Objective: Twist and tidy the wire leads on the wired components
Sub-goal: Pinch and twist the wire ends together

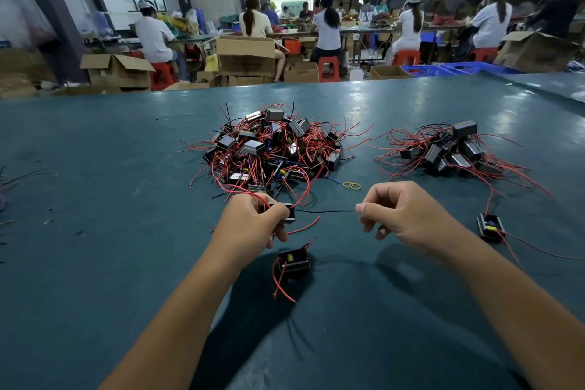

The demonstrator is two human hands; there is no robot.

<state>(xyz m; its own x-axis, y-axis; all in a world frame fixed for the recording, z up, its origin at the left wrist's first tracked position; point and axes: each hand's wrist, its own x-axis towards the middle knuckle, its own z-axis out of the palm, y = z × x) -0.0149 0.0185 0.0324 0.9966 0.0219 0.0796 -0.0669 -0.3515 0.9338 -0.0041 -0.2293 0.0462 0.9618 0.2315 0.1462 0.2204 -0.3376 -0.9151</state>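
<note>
My left hand (pixel 253 220) grips a small black boxed component (pixel 288 215) with red leads, held just above the green table. A thin black wire lead (pixel 326 211) runs straight from it to my right hand (pixel 399 214), which pinches the wire's end between thumb and forefinger. Another black component (pixel 293 261) with red leads lies on the table just below my left hand.
A big heap of black components with red wires (pixel 269 149) lies behind my hands, a smaller heap (pixel 449 149) at the right. One lone component (pixel 490 227) sits right of my right hand. Two yellow rubber bands (pixel 352 185) lie between. People work at benches beyond the table edge (pixel 316 85).
</note>
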